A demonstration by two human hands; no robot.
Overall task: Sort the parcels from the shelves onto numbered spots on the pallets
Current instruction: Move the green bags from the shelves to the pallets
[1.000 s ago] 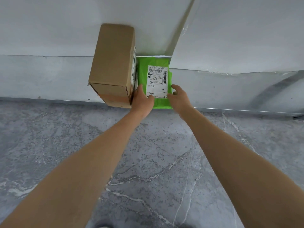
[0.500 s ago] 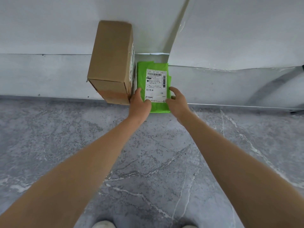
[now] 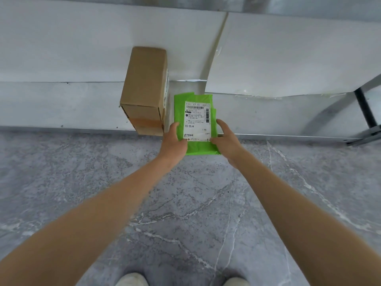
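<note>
Two hands grip one green parcel (image 3: 196,120) overhanging the shelf's (image 3: 61,104) front edge: left hand (image 3: 174,141) at its 8 o'clock corner, right hand (image 3: 225,139) at 4 o'clock. Thumbs pinch from above; the remaining fingers are hidden underneath. One cardboard box (image 3: 146,89) stands just beside, at 10 o'clock. Two shoe tips (image 3: 132,279), cropped at the bottom.

Glossy green plastic mailer (image 3: 201,148) — matt paper label (image 3: 196,120), brown cardboard box (image 3: 145,83), veined stone floor (image 3: 185,203)

Grey veined marble floor (image 3: 185,203) meets a pale, white-lined metal shelf (image 3: 61,104).
</note>
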